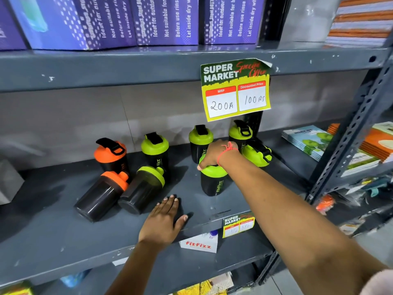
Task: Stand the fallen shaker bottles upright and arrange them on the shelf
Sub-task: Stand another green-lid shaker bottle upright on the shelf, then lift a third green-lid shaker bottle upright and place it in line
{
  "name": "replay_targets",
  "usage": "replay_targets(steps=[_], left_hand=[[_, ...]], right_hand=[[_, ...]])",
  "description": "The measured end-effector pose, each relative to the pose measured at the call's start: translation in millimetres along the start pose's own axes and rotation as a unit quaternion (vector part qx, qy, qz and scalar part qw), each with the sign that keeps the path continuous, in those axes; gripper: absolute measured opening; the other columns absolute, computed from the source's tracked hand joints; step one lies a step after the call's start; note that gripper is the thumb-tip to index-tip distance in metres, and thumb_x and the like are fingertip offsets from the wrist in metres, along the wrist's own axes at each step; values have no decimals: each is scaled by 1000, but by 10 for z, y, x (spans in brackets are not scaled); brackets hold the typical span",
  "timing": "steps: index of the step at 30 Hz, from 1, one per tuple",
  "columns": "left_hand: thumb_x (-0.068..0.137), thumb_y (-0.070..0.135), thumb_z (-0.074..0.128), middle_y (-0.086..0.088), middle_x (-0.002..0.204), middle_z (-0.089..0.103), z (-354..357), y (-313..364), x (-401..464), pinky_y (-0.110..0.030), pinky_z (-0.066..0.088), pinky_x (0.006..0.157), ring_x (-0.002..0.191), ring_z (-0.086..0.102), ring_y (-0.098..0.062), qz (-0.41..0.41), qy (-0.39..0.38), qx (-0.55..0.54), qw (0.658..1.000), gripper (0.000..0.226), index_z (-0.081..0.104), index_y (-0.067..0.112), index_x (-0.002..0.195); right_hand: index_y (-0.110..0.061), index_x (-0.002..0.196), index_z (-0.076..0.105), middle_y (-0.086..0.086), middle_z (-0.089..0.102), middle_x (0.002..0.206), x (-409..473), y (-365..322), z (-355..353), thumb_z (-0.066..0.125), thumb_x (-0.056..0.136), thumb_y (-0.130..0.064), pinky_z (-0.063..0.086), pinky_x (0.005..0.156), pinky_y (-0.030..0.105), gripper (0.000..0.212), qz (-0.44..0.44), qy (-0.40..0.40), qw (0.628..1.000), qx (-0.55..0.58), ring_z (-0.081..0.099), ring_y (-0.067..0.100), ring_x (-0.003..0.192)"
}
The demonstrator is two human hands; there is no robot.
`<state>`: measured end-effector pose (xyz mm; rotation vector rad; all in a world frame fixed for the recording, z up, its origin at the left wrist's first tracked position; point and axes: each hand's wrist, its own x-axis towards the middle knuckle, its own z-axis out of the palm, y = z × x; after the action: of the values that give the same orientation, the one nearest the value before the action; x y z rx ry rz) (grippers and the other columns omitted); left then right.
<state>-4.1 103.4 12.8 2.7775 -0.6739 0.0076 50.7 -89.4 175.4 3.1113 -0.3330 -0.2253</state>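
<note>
Right hand clamps down over the green lid of an upright shaker bottle at mid-shelf, while the left hand lies flat, fingers spread, on the grey shelf near two fallen bottles.

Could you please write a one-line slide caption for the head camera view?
Right hand grips an upright green-lidded shaker; two fallen shakers await on the shelf.
</note>
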Motion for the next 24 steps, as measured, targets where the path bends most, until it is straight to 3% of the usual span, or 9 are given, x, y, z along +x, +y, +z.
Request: replay_targets(steps=[3,6,9,11,14,16,18,22,24], left_hand=[[95,49,31,-2,158,10,-12,26,-76,-27,2,117,145,7,-15,-19,-1,-15,1000,62,16,17,146],[95,48,33,-2,158,13,-6,15,-176,-27,5,117,145,9,-15,-31,11,-24,999,61,19,16,146],[96,47,33,-3,157,15,-3,-4,-321,-26,5,117,145,12,-15,-39,38,-9,998,60,20,15,145],[96,46,33,-4,157,16,-11,-46,-431,-25,5,117,145,13,-16,-47,51,-6,998,59,20,15,145],[96,43,37,-3,156,19,-78,-176,-632,-25,7,117,144,17,-17,-48,48,5,998,59,22,14,144],[90,37,55,-7,147,39,-171,-309,-786,-29,29,112,135,40,-22,-55,49,14,997,56,41,9,136],[82,35,67,-9,124,63,-248,-448,-921,-28,47,93,108,64,-24,-36,81,31,996,45,63,6,116],[96,48,19,-6,113,70,-407,-784,-1116,-18,25,100,98,69,-21,-38,64,55,996,64,68,9,108],[91,48,28,-7,115,69,-452,-942,-1143,-17,24,102,100,68,-23,-36,54,55,996,59,67,8,111]], right_hand=[[-11,118,55,7,62,125,-45,9,-7,63,67,-66,46,83,29,75,12,5,1000,15,60,26,111],[-4,140,27,12,46,142,-154,4,-116,50,71,-73,43,99,35,100,18,20,999,42,48,30,127],[-5,123,49,19,58,126,-291,-197,-315,40,80,-69,44,84,37,77,-43,200,973,108,55,35,114],[-7,111,57,21,63,116,-380,-469,-389,40,83,-65,45,79,38,66,-79,249,942,208,59,38,106],[-8,108,60,21,64,117,-417,-930,-237,48,84,-54,48,82,37,53,-115,144,928,322,59,38,107],[-11,113,58,21,61,122,-393,-1210,33,54,84,-44,48,86,38,44,-104,92,925,355,57,38,111],[-14,121,51,17,49,135,-363,-1451,355,60,81,-40,45,94,44,49,-58,85,916,387,46,37,123],[-24,142,24,8,9,157,-304,-1837,773,70,71,-48,34,104,55,88,70,97,887,446,12,35,142],[-25,144,18,8,0,158,-223,-1951,865,73,68,-47,31,108,54,97,122,81,857,494,7,37,143]])
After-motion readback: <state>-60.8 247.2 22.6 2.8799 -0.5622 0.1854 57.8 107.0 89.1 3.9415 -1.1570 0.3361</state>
